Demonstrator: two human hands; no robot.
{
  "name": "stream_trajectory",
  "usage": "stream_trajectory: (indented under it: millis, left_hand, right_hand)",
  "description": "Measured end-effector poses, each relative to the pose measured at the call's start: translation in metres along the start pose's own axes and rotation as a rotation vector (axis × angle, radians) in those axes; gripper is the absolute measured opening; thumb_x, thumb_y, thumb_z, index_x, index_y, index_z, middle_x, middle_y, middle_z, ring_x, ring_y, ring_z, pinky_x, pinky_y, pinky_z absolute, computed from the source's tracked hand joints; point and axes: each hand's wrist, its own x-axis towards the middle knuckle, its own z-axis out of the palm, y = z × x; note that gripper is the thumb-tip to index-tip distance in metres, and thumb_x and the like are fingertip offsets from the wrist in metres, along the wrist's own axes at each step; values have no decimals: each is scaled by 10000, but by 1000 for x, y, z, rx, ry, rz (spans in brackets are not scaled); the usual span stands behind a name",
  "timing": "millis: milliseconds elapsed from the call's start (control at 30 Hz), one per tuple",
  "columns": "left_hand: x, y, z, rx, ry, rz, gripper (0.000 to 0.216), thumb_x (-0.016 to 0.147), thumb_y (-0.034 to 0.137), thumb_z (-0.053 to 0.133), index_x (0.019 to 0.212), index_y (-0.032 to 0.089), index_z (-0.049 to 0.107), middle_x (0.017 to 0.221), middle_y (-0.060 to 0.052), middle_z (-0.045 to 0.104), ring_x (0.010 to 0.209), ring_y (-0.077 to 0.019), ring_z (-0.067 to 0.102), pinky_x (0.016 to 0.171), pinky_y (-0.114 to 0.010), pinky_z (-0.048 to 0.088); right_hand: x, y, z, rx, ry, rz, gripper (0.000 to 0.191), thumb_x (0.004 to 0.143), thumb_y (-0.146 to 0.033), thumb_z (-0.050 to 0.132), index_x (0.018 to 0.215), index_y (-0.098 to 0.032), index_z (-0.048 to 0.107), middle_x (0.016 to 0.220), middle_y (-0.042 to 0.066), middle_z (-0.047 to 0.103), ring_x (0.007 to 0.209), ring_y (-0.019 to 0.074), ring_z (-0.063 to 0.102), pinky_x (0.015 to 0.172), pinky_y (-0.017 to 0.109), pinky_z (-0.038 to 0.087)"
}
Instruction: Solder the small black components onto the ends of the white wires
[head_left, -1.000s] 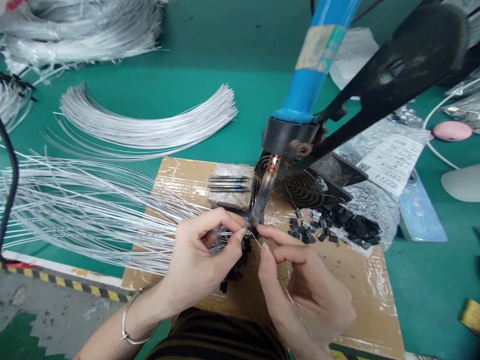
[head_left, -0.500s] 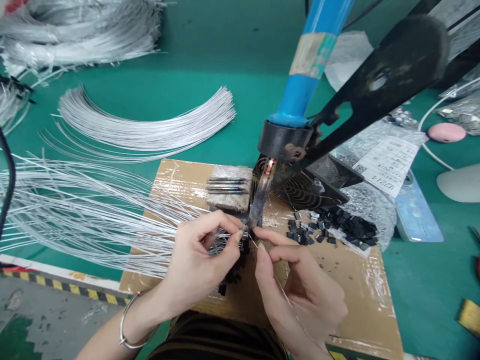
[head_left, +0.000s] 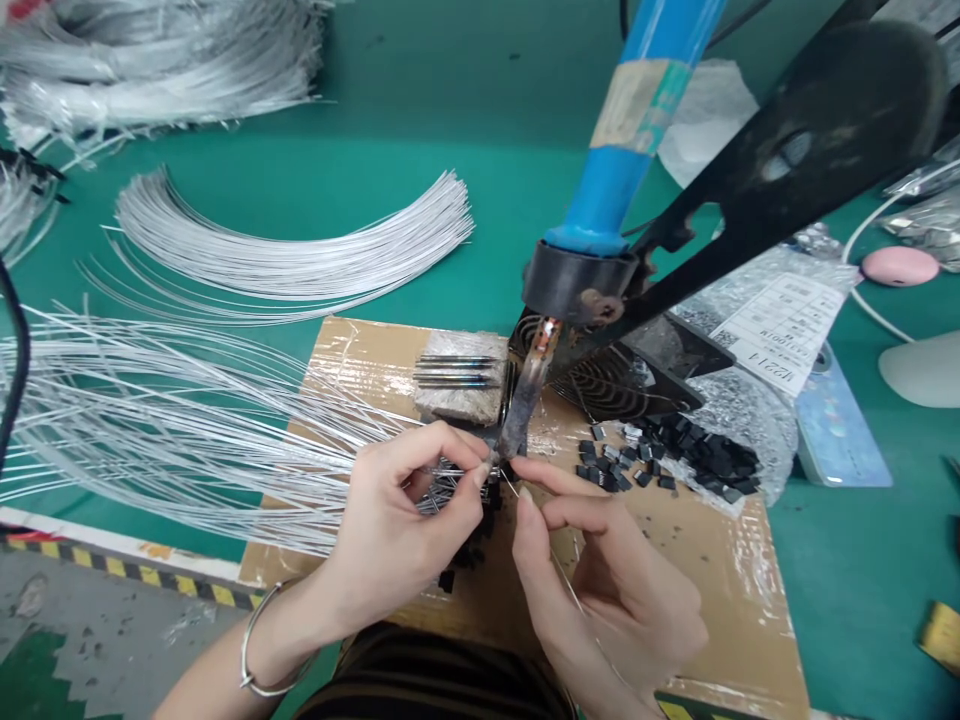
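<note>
The green tabletop [head_left: 420,140] carries 1 cardboard sheet [head_left: 727,600], loose white wires [head_left: 300,462] and 1 curved wire bundle [head_left: 307,262].

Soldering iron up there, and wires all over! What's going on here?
The person's left hand pinches a tiny part, mostly hidden, right by the tip of the blue-handled soldering iron. The right hand holds a thin silvery wire, perhaps solder, with its end near that tip. Loose white wires spread out on the left, and small black connectors lie heaped on the right.

The soldering iron [head_left: 596,205] appears slightly farther right than 0.5 s ago.
</note>
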Motion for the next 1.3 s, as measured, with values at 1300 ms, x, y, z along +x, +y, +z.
stream_trajectory:
  millis: [1300]
  left_hand:
    - [0,-3,2,0,-6,2,123,857,141,687,743,184,704,806,-44,795,629,-145,671,498,-237,421]
  right_hand:
    - [2,1,0,-37,21,-11,169,899,-62,770,895,-220,709,1009,59,875,781,192,852,718,248,700]
